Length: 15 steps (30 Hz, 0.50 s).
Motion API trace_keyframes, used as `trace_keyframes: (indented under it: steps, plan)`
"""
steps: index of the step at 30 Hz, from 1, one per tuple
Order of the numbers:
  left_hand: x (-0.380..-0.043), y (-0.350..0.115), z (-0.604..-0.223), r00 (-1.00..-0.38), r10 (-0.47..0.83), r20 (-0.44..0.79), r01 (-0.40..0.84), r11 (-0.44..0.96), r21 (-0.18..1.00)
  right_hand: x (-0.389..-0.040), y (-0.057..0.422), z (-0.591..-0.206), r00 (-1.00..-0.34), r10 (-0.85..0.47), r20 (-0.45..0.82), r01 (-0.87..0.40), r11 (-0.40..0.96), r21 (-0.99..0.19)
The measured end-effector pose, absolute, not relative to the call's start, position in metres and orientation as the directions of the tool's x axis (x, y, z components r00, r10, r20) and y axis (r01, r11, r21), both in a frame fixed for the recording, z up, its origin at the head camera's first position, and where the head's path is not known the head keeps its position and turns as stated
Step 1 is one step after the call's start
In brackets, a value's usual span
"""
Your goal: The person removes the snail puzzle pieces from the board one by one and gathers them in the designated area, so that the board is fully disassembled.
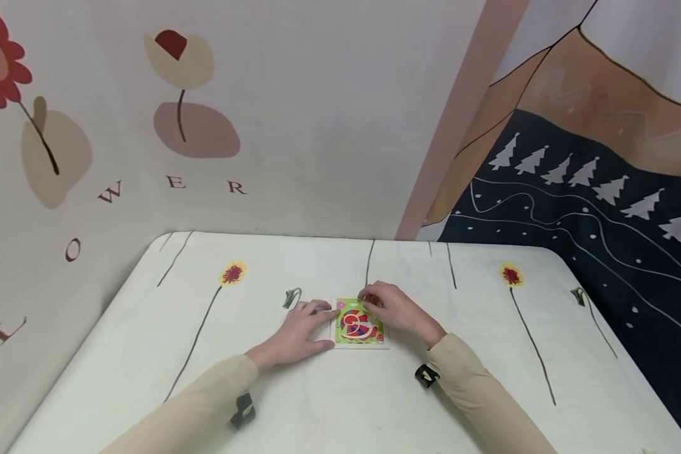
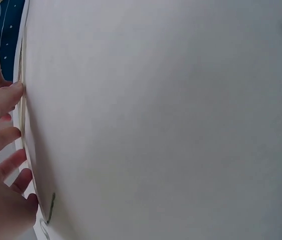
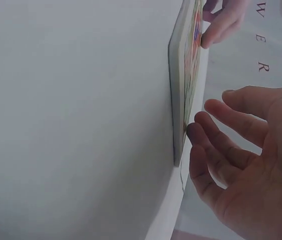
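A small square picture board (image 1: 358, 327) with a green border and a red, blue and purple curved figure lies flat on the table. My left hand (image 1: 296, 334) spreads its fingers at the left edge, thumb near the lower corner and index fingertip at the upper part. In the left wrist view, fingertips of that hand (image 2: 5, 145) touch the board's thin edge (image 2: 22, 120). Over the upper right corner, my right hand (image 1: 400, 310) bends its fingers loosely. The right wrist view shows fingertips (image 3: 196, 132) against the board's face, with nothing visible between thumb and fingers.
A white tablecloth (image 1: 329, 403) printed with long-stemmed flowers (image 1: 232, 273) covers the table. Behind stands a pale wall covering (image 1: 318, 126) with flower prints and letters. A dark blue cloth with white trees (image 1: 562, 189) hangs at the right.
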<state>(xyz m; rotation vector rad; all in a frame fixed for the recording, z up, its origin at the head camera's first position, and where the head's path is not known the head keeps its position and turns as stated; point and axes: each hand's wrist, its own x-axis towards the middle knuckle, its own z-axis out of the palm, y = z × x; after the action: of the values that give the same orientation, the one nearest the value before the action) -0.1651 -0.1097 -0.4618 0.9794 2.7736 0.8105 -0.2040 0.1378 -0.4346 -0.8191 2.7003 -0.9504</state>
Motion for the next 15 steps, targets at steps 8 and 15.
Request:
trace_keyframes:
  steps: [8, 15]
  plan:
    - [-0.167, -0.113, -0.464, -0.804, 0.59, 0.079, 0.515, 0.623, 0.589, -0.207, 0.126, -0.436, -0.835, -0.55, -0.026, -0.398, 0.636, -0.661]
    - [-0.17, -0.115, -0.466, -0.801, 0.593, 0.085, 0.503, 0.589, 0.632, -0.212, 0.115, -0.437, -0.828, -0.558, -0.055, -0.394, 0.65, -0.65]
